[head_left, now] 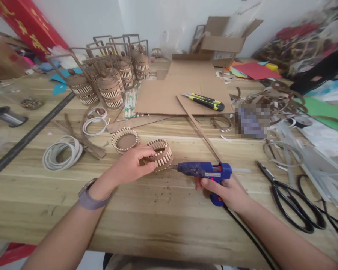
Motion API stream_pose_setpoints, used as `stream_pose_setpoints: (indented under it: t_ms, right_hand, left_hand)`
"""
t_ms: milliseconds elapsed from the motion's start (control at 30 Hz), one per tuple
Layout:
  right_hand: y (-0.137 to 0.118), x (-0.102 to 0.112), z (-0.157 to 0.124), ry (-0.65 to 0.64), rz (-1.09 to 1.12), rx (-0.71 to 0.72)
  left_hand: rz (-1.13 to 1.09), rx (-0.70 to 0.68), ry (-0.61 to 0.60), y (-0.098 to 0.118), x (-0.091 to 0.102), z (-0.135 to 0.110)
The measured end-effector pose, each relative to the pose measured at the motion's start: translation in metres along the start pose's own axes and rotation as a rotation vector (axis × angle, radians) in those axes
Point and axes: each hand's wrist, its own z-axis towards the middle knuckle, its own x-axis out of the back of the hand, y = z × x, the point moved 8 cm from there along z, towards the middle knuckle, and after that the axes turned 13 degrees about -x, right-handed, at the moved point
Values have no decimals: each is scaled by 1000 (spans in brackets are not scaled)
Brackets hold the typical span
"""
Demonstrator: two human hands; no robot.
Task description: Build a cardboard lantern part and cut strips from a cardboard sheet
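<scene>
My left hand is closed round a small round cardboard ring with a slatted rim, held tilted just above the wooden table. My right hand grips a blue hot glue gun. Its nozzle points left and nearly touches the ring's lower right side. A second slatted ring with a brown cardboard bottom lies flat on the table just left of the held one. A watch band is on my left wrist.
Several finished slatted lanterns stand at the back left. Flat cardboard sheets with a yellow-black utility knife lie behind. Black scissors lie to the right, tape rolls to the left. An open box stands at the back.
</scene>
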Motion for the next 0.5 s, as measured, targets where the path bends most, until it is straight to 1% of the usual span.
stream_pose_setpoints:
  t_ms: [67, 167, 267, 500]
  right_hand:
    - [-1, 0, 0, -14, -7, -19]
    - [-5, 2, -1, -8, -7, 5]
    - [-4, 2, -1, -1, -33, 9]
    - [-3, 3, -1, 19, -56, 16]
  left_hand:
    - [1, -9, -1, 0, 0, 0]
    - [-7, -5, 1, -2, -1, 0]
    - [-20, 2, 0, -3, -1, -1]
    - [-41, -30, 12, -3, -2, -1]
